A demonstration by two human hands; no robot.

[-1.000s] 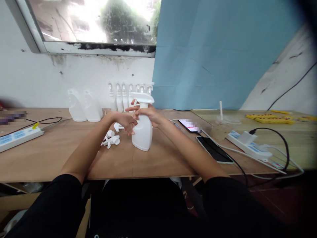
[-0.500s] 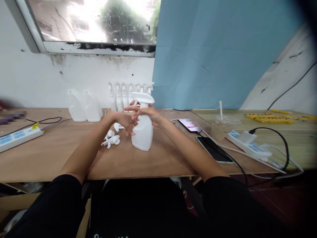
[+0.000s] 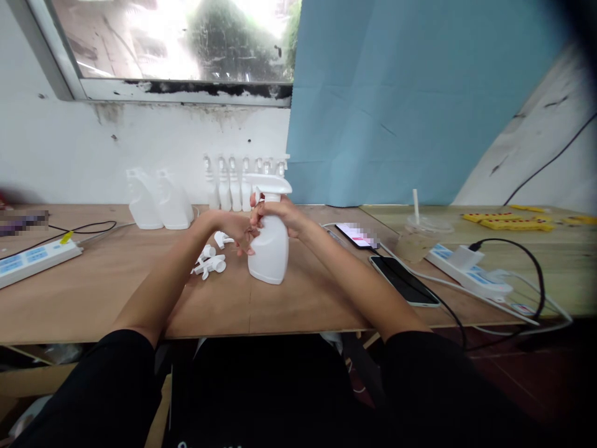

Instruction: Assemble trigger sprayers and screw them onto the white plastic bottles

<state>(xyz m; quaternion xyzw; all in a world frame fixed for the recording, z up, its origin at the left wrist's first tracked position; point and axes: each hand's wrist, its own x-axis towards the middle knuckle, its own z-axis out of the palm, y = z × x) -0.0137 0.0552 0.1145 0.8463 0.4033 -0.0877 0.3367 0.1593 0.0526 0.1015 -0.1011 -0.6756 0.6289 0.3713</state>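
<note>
A white spray bottle [image 3: 273, 252] stands upright on the wooden table, its trigger head on top with the nozzle end to the left or right unclear. My right hand [image 3: 285, 214] is closed around the neck just below the head. From the left, my left hand [image 3: 240, 231] grips the bottle's side, some of its fingers hidden behind the bottle. Several loose white trigger sprayer heads [image 3: 209, 264] lie on the table beside my left hand.
Two white bottles [image 3: 161, 202] stand at the back left, and a row of white spray bottles [image 3: 225, 186] lines the wall. Two phones [image 3: 403, 281], a plastic cup [image 3: 414, 239] and a power strip [image 3: 469, 275] with cables lie right. Another power strip [image 3: 40, 261] is left.
The fingers of my right hand, stretched out to the left before, have curled in around the bottle's neck. The bottle and my left hand have hardly moved.
</note>
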